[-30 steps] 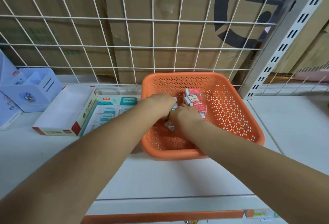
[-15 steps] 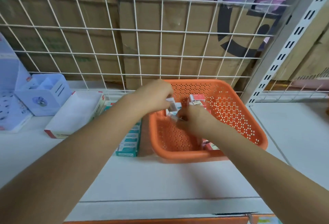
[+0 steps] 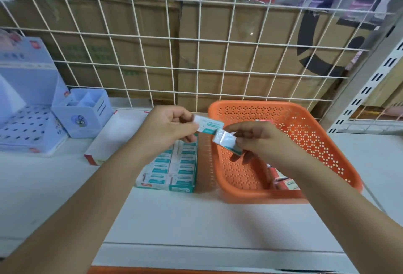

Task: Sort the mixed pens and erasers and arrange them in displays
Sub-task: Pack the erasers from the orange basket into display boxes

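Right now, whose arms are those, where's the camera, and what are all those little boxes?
No machine here: these are a person's two bare arms, filmed by a camera worn on their head, looking down. The left hand pinches a small white-and-teal wrapped eraser; the right hand pinches a second wrapped eraser, over the edge of the orange plastic basket with holes. Red-printed packets lie in that basket. Beside it, on the white shelf, sits a teal display box packed with rows of matching erasers. Further left stand a white carton with a red corner and a pale blue plastic pen holder.
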